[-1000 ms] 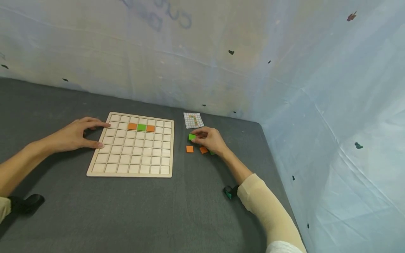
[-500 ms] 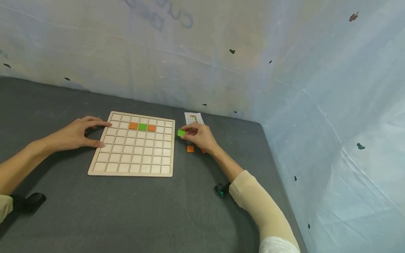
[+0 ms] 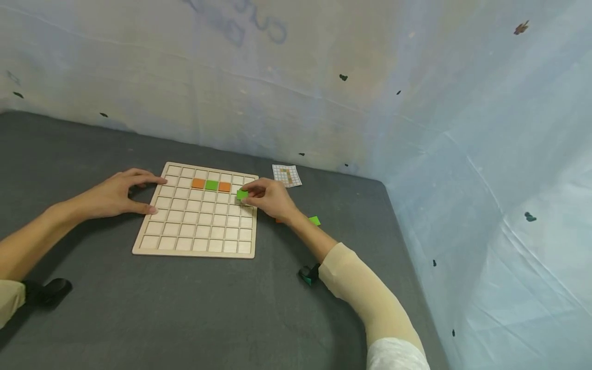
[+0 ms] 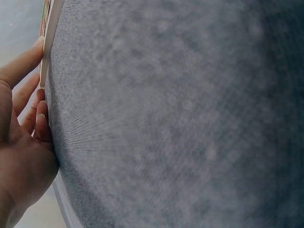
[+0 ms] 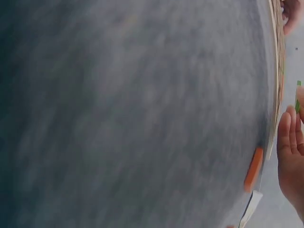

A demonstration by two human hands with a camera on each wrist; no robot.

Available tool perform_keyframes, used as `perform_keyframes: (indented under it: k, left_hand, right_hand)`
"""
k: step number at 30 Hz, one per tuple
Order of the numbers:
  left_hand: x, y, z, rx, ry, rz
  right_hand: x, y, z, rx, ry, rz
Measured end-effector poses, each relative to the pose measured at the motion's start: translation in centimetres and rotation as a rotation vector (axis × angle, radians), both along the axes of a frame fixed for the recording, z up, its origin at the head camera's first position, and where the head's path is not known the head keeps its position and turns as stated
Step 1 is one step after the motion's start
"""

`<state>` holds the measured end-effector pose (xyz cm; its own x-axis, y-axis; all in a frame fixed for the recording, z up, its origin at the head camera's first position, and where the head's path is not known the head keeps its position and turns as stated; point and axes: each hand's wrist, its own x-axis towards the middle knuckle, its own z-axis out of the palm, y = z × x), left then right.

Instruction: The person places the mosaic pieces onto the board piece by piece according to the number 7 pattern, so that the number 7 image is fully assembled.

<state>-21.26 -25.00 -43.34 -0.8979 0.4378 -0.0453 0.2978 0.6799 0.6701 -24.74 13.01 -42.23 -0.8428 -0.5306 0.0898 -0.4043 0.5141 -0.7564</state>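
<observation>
A wooden grid board lies on the dark cloth. Its upper part has a row of tiles: an orange tile, a green one and another orange one. My right hand pinches a second green tile between thumb and fingers, over the board's right side. In the right wrist view this green tile shows edge-on, off the cloth. At the board's left edge rests my left hand, thumb and forefinger spread apart and touching the rim. The left wrist view shows those fingers against the board's side.
A small printed card with a coloured grid pattern lies right of the board. Below it are a loose green tile and an orange tile, largely hidden by the right arm in the head view. Pale sheeting hangs behind.
My right hand has carried the green tile leftward from beside the card to over the board. The left hand has stayed at the board's edge.
</observation>
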Motion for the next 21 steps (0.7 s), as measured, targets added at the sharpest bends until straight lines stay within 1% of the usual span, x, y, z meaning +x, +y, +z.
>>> perform_keyframes:
  k: [4,12,16,21]
  left_hand:
    - [-0.2,0.1,0.0,-0.007,-0.004,-0.001]
    - [-0.4,0.0,0.0,0.009,0.002,-0.014]
    - [-0.4,0.1,0.0,0.011,0.004,-0.014]
    - [-0.3,0.2,0.0,0.002,-0.001,-0.011]
  right_hand:
    - [0.1,-1.2,-0.2,0.032,0.011,0.008]
    - [0.0,-3.3,-0.3,0.113,0.082,0.000]
    - [-0.1,-4.0,-0.2,0.148,0.114,0.013]
    - [0.1,-4.3,-0.3,0.188,0.130,0.022]
